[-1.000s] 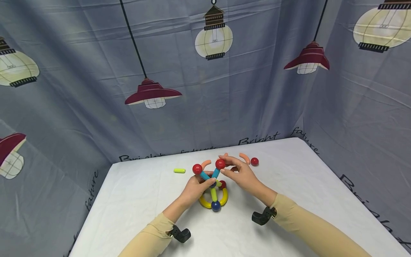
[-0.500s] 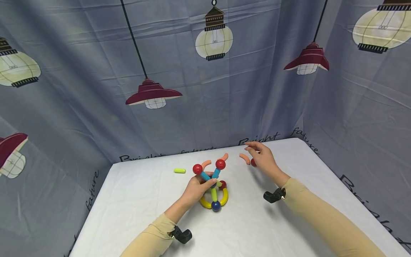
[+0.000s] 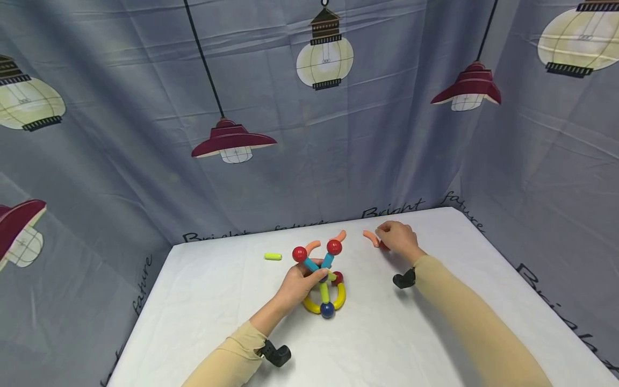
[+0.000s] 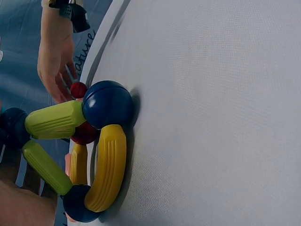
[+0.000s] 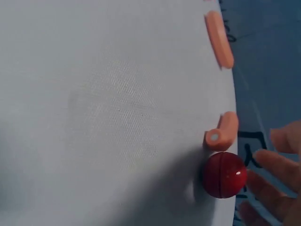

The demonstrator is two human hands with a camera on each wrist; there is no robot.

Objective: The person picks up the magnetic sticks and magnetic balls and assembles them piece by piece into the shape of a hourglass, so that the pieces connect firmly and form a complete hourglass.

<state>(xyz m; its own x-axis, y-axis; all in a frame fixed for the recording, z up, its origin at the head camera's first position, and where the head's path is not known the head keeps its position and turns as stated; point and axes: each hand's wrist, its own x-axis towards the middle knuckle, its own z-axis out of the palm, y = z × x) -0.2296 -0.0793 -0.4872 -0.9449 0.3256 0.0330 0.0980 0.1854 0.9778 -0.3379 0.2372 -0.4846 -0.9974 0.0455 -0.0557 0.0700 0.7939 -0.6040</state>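
Note:
My left hand (image 3: pixel 295 283) holds a built figure of magnetic rods and balls by its dark blue middle ball (image 4: pixel 14 126). Two blue rods rise from that ball, each topped by a red ball (image 3: pixel 334 247). Below, green rods (image 4: pixel 54 120) slope down to a ring of yellow curved rods (image 4: pixel 108 167) joined by balls, resting on the table. My right hand (image 3: pixel 398 237) is at the far right, just over a loose red ball (image 5: pixel 225 174). Its fingers (image 5: pixel 270 188) look relaxed beside that ball, with a small gap showing in the right wrist view.
An orange curved rod (image 5: pixel 225 132) lies right beside the loose ball. Two more orange curved rods, one of them the left one (image 3: pixel 313 245), lie behind the figure. To its left is a short green rod (image 3: pixel 273 256). The white table (image 3: pixel 217 322) ends at a grey-blue curtain (image 3: pixel 290 177).
My right hand has left the figure's upper right red ball, moved to the right and lowered toward the loose red ball. The left hand keeps its hold on the figure.

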